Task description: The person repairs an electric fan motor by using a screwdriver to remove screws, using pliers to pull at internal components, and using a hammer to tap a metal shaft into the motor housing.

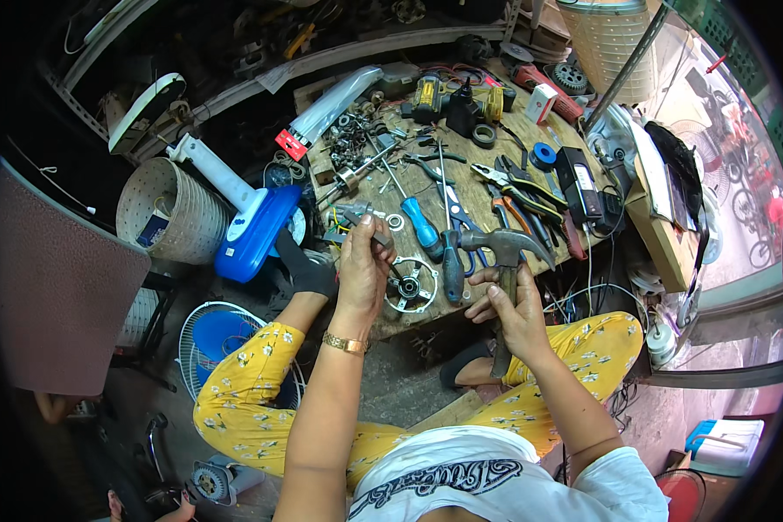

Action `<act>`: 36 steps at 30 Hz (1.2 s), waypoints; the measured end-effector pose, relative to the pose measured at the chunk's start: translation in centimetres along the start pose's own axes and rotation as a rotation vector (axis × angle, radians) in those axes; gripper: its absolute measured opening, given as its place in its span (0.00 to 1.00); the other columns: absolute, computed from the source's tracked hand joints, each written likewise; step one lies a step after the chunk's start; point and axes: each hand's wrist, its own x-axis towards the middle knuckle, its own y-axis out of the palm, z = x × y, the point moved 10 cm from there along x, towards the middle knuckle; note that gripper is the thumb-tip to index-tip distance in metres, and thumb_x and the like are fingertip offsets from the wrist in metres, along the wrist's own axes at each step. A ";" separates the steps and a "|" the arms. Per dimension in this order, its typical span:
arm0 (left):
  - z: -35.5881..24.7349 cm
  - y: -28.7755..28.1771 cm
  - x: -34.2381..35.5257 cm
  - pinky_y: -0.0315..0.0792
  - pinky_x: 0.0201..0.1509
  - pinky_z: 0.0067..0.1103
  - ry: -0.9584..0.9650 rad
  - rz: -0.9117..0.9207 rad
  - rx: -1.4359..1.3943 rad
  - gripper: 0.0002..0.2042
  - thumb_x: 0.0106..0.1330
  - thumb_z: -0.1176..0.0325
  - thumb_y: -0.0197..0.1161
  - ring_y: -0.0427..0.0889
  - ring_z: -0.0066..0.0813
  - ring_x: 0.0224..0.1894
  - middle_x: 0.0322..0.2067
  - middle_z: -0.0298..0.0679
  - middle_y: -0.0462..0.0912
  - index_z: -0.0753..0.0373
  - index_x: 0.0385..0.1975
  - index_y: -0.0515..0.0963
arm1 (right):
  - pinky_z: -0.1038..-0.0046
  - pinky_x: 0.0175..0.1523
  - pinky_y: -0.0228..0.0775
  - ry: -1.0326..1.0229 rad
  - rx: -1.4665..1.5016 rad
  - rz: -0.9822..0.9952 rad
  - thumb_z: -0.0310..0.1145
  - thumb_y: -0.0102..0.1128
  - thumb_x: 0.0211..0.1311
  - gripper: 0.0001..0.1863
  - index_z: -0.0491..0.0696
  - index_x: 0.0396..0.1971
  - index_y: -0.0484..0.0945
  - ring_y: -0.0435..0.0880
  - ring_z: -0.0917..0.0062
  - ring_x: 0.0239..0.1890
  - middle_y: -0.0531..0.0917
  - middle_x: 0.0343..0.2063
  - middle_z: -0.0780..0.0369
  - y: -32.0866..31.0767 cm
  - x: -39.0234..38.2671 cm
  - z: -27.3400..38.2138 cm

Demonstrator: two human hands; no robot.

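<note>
where the lap begins: white shirt (496, 448), dark ornate script lettering (439, 485) across its chest; yellow flowered trousers (248, 396), knees splayed wide.
knee room: floor (378, 396) shows in the gap between thighs and bench, hemmed on the left by a fan cage (226, 335).
right hand (518, 309): curled loosely round the handle of a claw hammer (506, 250), some fingertips spread off it; head up over the bench, handle end down over the lap.
left hand (364, 257): fingers closed, pinching a dark narrow piece (381, 238), exact form hard to tell; gold band (345, 343) at wrist.
bench near edge: round metal housing (411, 284) lies just beside the left hand, close to the wooden bench (383, 326)'s rim; touching the held piece or not, cannot tell.
mid-bench: blue screwdriver (422, 228), scissors (459, 213) and pliers (526, 191) crowd the space ahead of the hammer.
bench sides: blue-and-white fan base (257, 230) at left; black charger (578, 184) at right, pale label, print too small.
far bench: clear plastic sleeve (335, 103) with red printed tag; white box (541, 103), red mark; yellow power tool (428, 97), marks unreadable.
beyond: metal shelf (322, 59); bicycles (746, 209) outside, right.
</note>
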 end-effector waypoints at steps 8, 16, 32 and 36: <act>0.0 -0.1 -0.2 0.57 0.33 0.18 0.032 0.007 0.006 0.15 0.71 0.52 0.54 0.57 0.18 0.25 0.22 0.28 0.59 0.56 0.29 0.65 | 0.80 0.32 0.76 0.036 -0.081 0.067 0.29 0.48 0.71 0.14 0.43 0.53 0.63 0.82 0.80 0.29 0.78 0.43 0.60 0.5 0.6 0.8; 0.0 0.0 -1.0 0.57 0.33 0.18 0.077 -0.017 0.097 0.13 0.71 0.56 0.53 0.59 0.19 0.26 0.24 0.30 0.62 0.57 0.28 0.65 | 0.81 0.27 0.73 0.042 -0.111 0.128 0.32 0.51 0.72 0.15 0.44 0.52 0.64 0.79 0.83 0.23 0.80 0.37 0.62 0.3 0.2 3.2; -0.6 1.4 -1.8 0.58 0.31 0.15 0.177 0.048 0.270 0.15 0.68 0.50 0.58 0.61 0.15 0.26 0.26 0.27 0.65 0.54 0.30 0.67 | 0.63 0.37 0.73 -0.792 -0.960 0.152 0.33 0.58 0.64 0.11 0.44 0.42 0.77 0.83 0.57 0.31 0.82 0.28 0.50 9.9 1.8 23.2; 0.2 2.9 -2.8 0.59 0.34 0.15 0.127 0.085 0.318 0.13 0.69 0.54 0.59 0.62 0.12 0.30 0.30 0.25 0.68 0.58 0.38 0.72 | 0.55 0.38 0.74 -0.565 -1.237 0.216 0.40 0.59 0.63 0.15 0.47 0.44 0.77 0.82 0.50 0.32 0.83 0.27 0.48 9.7 4.3 17.5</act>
